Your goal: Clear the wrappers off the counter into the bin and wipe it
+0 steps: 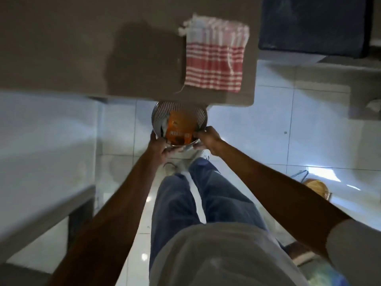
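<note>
A round metal mesh bin (162, 112) is held just below the counter's front edge, with an orange wrapper (179, 126) lying inside it. My left hand (159, 144) grips the bin's near-left rim. My right hand (207, 135) pinches the near-right rim beside the wrapper. On the grey counter (61, 48), a red-and-white striped cloth (214, 58) lies folded near the right corner. No wrappers show on the counter surface.
A dark box-like object (315, 25) stands at the top right. White glossy floor tiles (257, 124) lie below. My legs in blue trousers (195, 203) stand behind the bin. A wicker basket (317, 187) sits on the floor at right.
</note>
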{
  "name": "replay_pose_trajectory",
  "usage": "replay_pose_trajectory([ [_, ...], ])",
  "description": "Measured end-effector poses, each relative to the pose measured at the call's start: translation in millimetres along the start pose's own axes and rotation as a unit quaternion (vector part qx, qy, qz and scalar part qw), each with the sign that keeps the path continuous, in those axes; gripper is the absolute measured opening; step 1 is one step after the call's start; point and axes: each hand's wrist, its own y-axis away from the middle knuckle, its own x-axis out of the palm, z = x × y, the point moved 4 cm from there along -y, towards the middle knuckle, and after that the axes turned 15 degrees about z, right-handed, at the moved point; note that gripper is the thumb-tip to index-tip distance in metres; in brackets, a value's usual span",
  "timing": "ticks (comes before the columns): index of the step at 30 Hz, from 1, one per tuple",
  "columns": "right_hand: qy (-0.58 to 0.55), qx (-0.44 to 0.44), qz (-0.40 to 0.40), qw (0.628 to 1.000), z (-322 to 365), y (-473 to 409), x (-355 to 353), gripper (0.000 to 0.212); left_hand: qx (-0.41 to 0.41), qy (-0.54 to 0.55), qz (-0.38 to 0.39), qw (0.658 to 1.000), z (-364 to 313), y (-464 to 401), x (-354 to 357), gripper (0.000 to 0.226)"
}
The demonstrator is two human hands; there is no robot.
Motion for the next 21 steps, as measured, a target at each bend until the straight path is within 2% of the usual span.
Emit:
replay_pose_trajectory([
  [2,-0.024,0.008,-0.06,0.998,-2.3,-48.6,-2.5,0.031,-0.002,-0.008,-0.005,1.0,5.8,-35.8,-8.1,0.062],
  [4,-0.058,0.018,-0.101,0.993,-7.3,-103.4,-4.6,0.027,-0.005,-0.011,-0.015,1.0,11.2,-75.6,-16.8,0.046],
  [7,-0.174,0.039,-0.077,0.981,-19.8,-187.7,-1.0,0.036,0.013,-0.064,-0.061,0.996,30.4,-132.9,-35.7,0.056],
  [10,-0.231,0.032,-0.065,0.97,-31.3,-255.1,5.4,0.05,0.055,-0.141,-0.107,0.983,58.3,-171.0,-62.2,0.053],
  [12,-0.256,0.027,-0.075,0.963,-42.5,-282.6,11.6,0.049,0.06,-0.19,-0.114,0.973,76.7,-183.7,-78.1,0.054],
  [14,-0.268,0.02,-0.083,0.96,-54.3,-293.6,17.0,0.039,0.067,-0.263,-0.11,0.956,93.5,-183.3,-89.5,0.055],
  [17,-0.231,0.034,-0.087,0.969,-59.9,-293.8,19.7,0.035,0.082,-0.325,-0.116,0.935,96.3,-176.4,-101.8,0.055],
  [19,-0.134,0.036,-0.117,0.983,-57.6,-270.7,24.9,0.039,0.102,-0.358,-0.132,0.919,92.8,-155.4,-101.6,0.055],
  [21,-0.01,-0.019,-0.142,0.99,-46.1,-230.0,30.7,0.034,0.151,-0.394,-0.161,0.892,83.5,-117.3,-87.0,0.053],
])
